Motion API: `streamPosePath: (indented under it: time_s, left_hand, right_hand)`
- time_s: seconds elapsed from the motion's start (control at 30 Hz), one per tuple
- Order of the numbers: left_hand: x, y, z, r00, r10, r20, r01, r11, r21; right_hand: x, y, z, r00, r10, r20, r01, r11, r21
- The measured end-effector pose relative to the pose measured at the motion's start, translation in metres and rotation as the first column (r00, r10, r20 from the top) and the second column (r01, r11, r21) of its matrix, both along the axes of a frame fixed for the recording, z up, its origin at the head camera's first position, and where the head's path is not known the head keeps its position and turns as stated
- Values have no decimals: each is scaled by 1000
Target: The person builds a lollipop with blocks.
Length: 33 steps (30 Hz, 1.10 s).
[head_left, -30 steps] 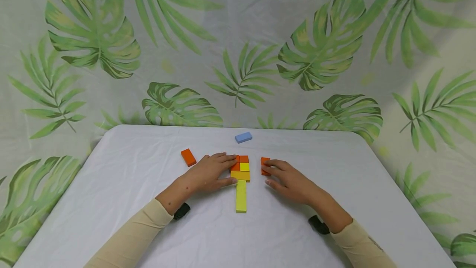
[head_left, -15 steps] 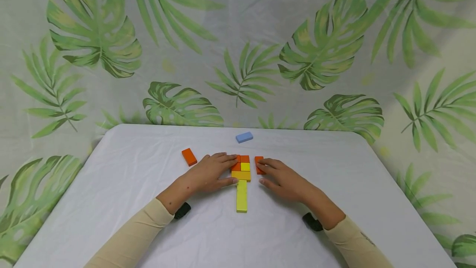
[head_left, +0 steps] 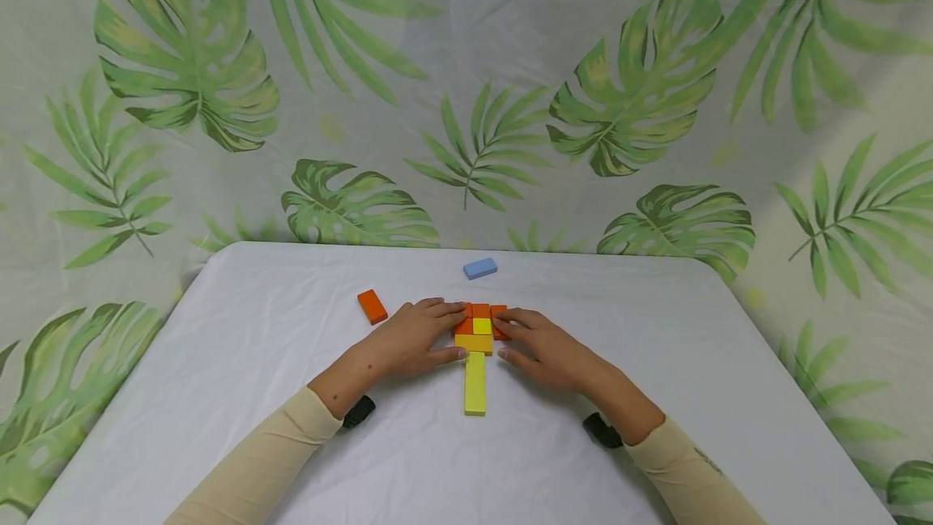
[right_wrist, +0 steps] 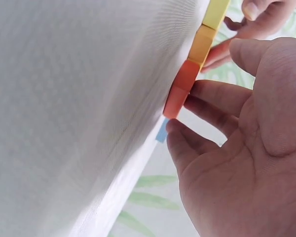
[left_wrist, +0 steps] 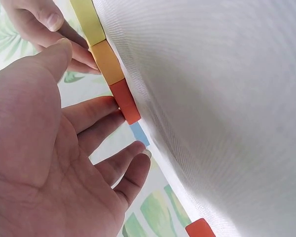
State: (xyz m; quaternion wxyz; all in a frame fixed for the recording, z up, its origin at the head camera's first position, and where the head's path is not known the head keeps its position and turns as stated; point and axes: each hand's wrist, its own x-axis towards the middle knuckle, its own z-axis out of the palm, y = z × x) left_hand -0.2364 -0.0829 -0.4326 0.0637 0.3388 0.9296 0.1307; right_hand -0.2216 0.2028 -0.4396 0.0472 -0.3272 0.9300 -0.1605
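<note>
A flat figure of wooden blocks lies mid-table in the head view. Its top has a small orange block (head_left: pixel 480 310) and a yellow square (head_left: pixel 482 326), over an amber block (head_left: pixel 474 344) and a long yellow-green block (head_left: pixel 475 383). My left hand (head_left: pixel 413 340) rests its fingertips on the red-orange piece (left_wrist: pixel 125 101) at the figure's left side, its thumb by the amber block. On the right, my right hand (head_left: pixel 547 348) touches a red-orange block (right_wrist: pixel 181 89) with relaxed fingers, close beside the figure. Its thumb stays off that block. The fingertips partly cover both side pieces.
A blue block (head_left: pixel 480 269) lies near the table's back edge. Another orange block (head_left: pixel 372 307) sits to the left, just beyond my left hand. A leaf-patterned cloth (head_left: pixel 350 201) hangs behind the white-covered table (head_left: pixel 539 460).
My right hand has slid its red-orange block leftward, narrowing the gap to the figure. My left hand has stayed in place on the left side.
</note>
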Motion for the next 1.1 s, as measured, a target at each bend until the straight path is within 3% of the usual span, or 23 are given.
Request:
streamPosePath:
  time_s: [0.77,1.1]
  left_hand:
    - [-3,-1,-5,1000,-5,16,5,1000,8]
    - [-4,-1,-6,1000,-5,-13,5,1000,-1]
  right_hand:
    - [-1,-3,-3,1000,2,4,-2,1000,4]
    - [-1,-3,-3,1000,3,1,-3,1000,3]
